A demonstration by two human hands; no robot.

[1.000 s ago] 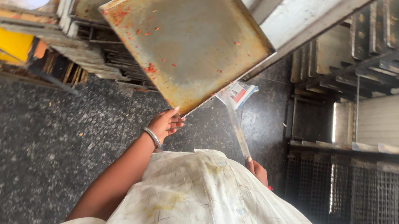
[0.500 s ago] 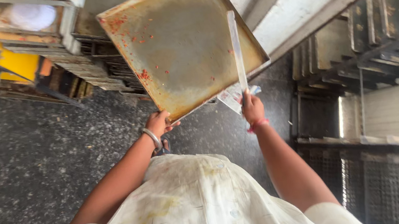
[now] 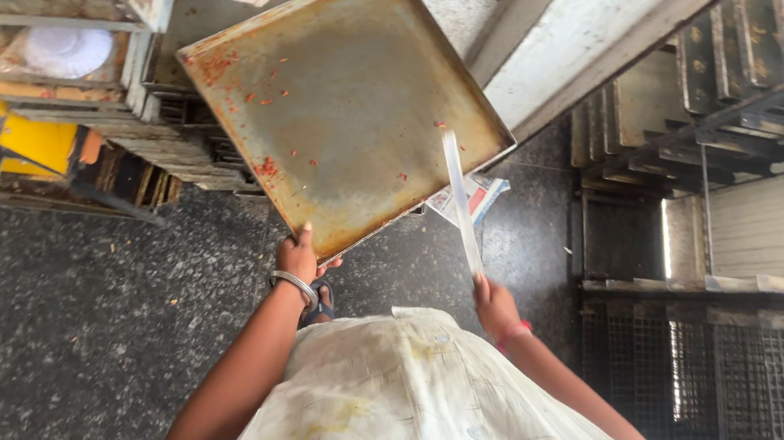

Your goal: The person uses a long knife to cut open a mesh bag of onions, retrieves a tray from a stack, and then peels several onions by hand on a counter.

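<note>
My left hand [image 3: 297,259], with a metal bangle on the wrist, grips the near corner of a large square metal baking tray [image 3: 337,106]. The tray is held out in front of me, tilted, its surface worn and dotted with red crumbs. My right hand [image 3: 495,305] holds a long thin white strip [image 3: 459,196], a scraper or ruler, upright with its far end over the tray's right edge. My stained white apron [image 3: 377,414] fills the bottom of the view.
A metal rack [image 3: 757,81] with shelves of trays stands at the right, with wire mesh panels [image 3: 765,373] below. Stacked trays and a yellow machine [image 3: 41,85] are at the upper left. A concrete ledge [image 3: 587,13] runs behind. The floor [image 3: 43,326] is dark speckled stone.
My right hand rose from beside my apron with the white strip, brought it up over the tray, then dropped back a little. The tray stayed in my left hand.
</note>
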